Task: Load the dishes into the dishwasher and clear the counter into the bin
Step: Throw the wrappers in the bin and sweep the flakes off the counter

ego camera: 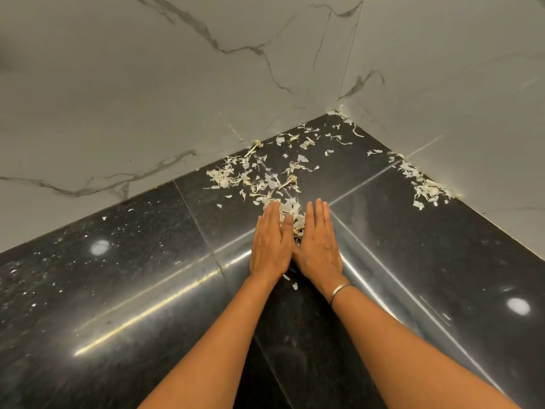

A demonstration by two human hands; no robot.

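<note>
Two bare forearms [218, 343] reach in from the bottom edge over a polished black stone counter [118, 290], a thin metal bangle [340, 292] on the right wrist. The left hand [271, 243] and right hand [317, 246] lie flat on the counter, palms down. Their fingers are straight and held close together, and the heels of the hands almost meet, so the pair forms a narrow V. Neither hand pinches or grips anything. Between them sits a small heap of pale papery skins [293, 215], which look like garlic peel, touching the inner edges of both hands. A couple of stray flakes [290, 281] lie near the wrists. Beyond the fingertips, more loose peelings [250, 178] are strewn across the counter towards the corner, with a dried stalk [254, 147] just beside the white marble wall [147, 84]. Another drift of peel [424, 187] lies along the foot of the right-hand wall.
</note>
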